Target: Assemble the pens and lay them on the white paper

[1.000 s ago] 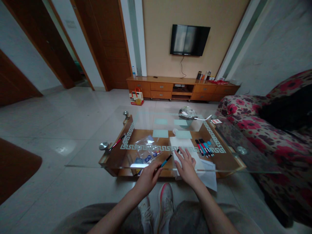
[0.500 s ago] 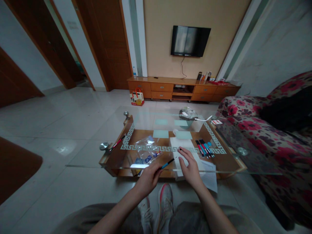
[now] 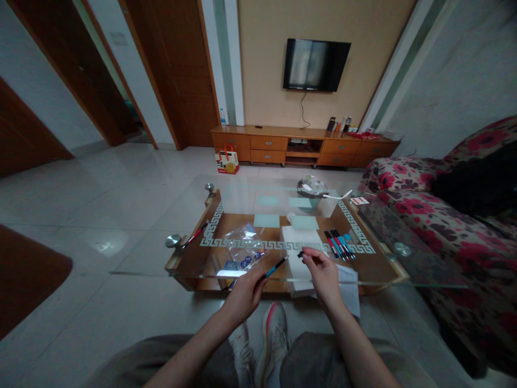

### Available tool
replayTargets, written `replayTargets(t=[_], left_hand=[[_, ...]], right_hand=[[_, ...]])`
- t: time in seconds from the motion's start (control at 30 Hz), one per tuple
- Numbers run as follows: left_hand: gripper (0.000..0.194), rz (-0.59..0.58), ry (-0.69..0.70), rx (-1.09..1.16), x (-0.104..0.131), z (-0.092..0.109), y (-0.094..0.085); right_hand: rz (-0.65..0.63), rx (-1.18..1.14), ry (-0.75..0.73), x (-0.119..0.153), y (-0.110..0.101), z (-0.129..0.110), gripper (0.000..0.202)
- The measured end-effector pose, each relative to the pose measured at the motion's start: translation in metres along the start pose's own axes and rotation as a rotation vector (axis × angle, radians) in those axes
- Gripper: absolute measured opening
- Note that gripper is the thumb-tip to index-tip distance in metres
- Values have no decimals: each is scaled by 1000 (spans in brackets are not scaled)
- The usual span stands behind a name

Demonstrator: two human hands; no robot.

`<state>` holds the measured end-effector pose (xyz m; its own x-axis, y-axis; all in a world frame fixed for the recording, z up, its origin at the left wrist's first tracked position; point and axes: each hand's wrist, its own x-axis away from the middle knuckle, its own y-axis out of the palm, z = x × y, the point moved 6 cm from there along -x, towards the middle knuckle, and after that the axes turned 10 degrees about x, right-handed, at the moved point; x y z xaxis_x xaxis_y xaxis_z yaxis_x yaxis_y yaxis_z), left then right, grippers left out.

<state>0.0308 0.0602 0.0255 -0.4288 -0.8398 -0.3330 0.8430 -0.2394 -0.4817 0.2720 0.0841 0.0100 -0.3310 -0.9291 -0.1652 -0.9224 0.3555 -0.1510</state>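
My left hand [image 3: 245, 292] is closed around a blue pen with a black front part [image 3: 276, 267], its tip pointing up and to the right over the glass table. A small black piece, which looks like a pen cap [image 3: 300, 254], is pinched between the fingertips of my right hand [image 3: 325, 276]. The cap and the pen tip are apart. To the right of my right hand, several red and blue pens [image 3: 339, 245] lie side by side. A clear plastic bag [image 3: 247, 242] with blue round marks lies beyond my left hand.
The glass coffee table [image 3: 153, 267] has a red pen [image 3: 196, 235] at its left. White paper or a box [image 3: 301, 236] lies under my right hand. A bowl [image 3: 311, 188] stands at the back. A flowered sofa [image 3: 476, 237] is on the right.
My right hand's fingers have drawn together, and the small black cap now shows at their tips, nearer the pen's line. My left hand and the pen have hardly moved.
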Motion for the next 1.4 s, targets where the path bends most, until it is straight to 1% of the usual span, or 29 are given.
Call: replayTargets(t=[0.13,0.27,0.4,0.57,0.77,1.07,1.23,1.4], left_hand=[[20,25,-27,-26,0,-2,-1],[22,28,-61,-58,1,-3,0],[22,19,-58,-74,2,-3,1],[20,-2,-63,-95,4,-4,4],[19,2,-65,-100,4,-3,2],[19,-18,-68,-102,3,2,1],[18,-7,-57,-100,3,3,0],[19,5,-43,-96,2,3,0]], right_hand=[[20,-54,-1,0,-1,-3,32],[51,-128,-15,0,-2,-5,41],[32,-128,23,1,-1,-4,36],[-13,-103,-4,4,2,-11,33],[-61,-54,-13,6,6,-17,34],[-122,-51,3,6,10,-8,35],[-150,-45,8,6,11,-6,33],[-171,-49,13,7,14,-6,35]])
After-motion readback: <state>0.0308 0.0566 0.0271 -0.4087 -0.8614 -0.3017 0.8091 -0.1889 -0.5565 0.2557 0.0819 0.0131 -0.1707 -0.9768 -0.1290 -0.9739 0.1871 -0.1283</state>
